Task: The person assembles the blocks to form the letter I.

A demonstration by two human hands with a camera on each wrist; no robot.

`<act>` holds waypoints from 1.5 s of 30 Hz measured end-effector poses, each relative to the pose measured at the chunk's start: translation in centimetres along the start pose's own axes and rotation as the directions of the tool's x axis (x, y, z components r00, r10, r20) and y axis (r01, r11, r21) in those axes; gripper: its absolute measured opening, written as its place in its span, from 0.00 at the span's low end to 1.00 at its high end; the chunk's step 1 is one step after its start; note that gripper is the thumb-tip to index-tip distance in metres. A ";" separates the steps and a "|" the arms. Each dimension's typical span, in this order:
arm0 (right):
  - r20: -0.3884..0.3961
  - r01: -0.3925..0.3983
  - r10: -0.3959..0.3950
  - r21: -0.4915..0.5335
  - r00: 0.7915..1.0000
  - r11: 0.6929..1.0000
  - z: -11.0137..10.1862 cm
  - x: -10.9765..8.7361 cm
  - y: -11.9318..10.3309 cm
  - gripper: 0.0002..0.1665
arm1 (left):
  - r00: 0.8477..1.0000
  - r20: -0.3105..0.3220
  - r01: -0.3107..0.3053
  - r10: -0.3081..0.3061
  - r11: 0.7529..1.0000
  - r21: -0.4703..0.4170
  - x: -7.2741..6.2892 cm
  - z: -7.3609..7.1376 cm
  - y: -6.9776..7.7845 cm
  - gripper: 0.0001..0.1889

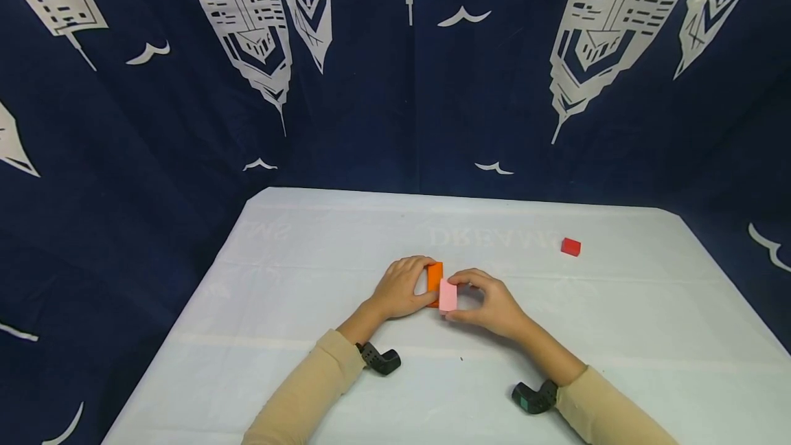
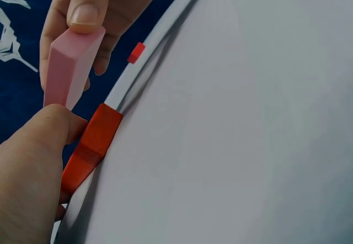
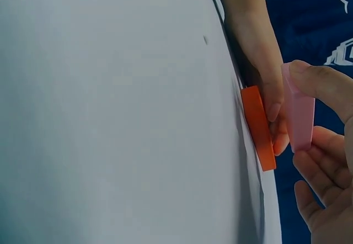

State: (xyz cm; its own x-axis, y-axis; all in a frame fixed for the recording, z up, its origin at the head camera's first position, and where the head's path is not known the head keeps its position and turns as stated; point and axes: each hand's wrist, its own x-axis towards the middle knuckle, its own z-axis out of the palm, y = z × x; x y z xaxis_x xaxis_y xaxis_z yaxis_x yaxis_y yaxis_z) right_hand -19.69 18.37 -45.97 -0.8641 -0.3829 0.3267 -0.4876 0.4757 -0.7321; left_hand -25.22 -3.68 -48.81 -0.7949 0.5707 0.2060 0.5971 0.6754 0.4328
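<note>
Near the middle of the table, my left hand [image 1: 402, 288] grips an orange block [image 1: 435, 276] by its ends, thumb on the near side and fingers on the far side. Just to the right, my right hand [image 1: 491, 306] pinches a pink block [image 1: 448, 296] between thumb and fingertips. In the right wrist view the pink block [image 3: 301, 117] is held higher than the orange block [image 3: 257, 128], which lies down by the tabletop. From the left wrist, the right thumb shows on one end of the pink block [image 2: 71, 70], whose lower end is partly behind the left thumb.
A small red block [image 1: 571, 247] lies farther back on the right of the white-covered table [image 1: 266, 280]. Behind the table hangs a dark blue cloth [image 1: 371, 136] printed with white buildings. Each wrist wears a black camera mount.
</note>
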 end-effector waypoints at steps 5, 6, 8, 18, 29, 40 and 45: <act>0.011 0.005 -0.005 0.014 1.000 1.000 0.2 -0.4 -0.1 0.31 | 1.000 -0.005 0.002 -0.002 1.000 0.000 -0.1 0.0 -0.1 0.30; 0.013 0.010 -0.010 0.018 1.000 1.000 0.2 -0.4 -0.1 0.31 | 1.000 -0.004 0.002 -0.002 1.000 0.001 -0.1 0.0 -0.1 0.30; 0.019 0.024 -0.025 0.017 1.000 1.000 0.3 -0.6 -0.1 0.31 | 1.000 -0.005 0.000 0.000 1.000 0.001 -0.1 0.0 -0.1 0.30; 0.043 0.055 -0.055 0.011 0.998 0.998 0.9 -1.5 -0.4 0.31 | 1.000 -0.009 -0.010 0.010 1.000 -0.007 0.1 0.1 -0.2 0.30; 0.071 0.067 -0.066 -0.019 0.995 0.998 1.5 -2.0 -0.8 0.32 | 0.998 -0.047 -0.030 0.029 0.999 -0.014 -0.1 0.2 -0.3 0.28; 0.097 0.110 -0.105 -0.051 0.990 0.993 2.7 -2.4 -1.0 0.33 | 1.000 -0.026 -0.004 0.004 0.999 -0.032 -0.1 0.0 -0.1 0.28; 0.098 0.114 -0.107 -0.067 0.989 0.991 3.0 -2.7 -1.0 0.33 | 1.000 -0.019 0.003 -0.004 0.999 -0.033 0.0 0.0 -0.1 0.29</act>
State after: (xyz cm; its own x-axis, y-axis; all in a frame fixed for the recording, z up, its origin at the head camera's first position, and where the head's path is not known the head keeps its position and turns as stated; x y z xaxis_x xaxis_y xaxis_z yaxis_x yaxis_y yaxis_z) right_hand -16.49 16.55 -47.93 -0.7905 -0.5075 0.3428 -0.5901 0.4814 -0.6481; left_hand -25.25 -3.79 -48.87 -0.7989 0.5595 0.2208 0.5909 0.6615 0.4617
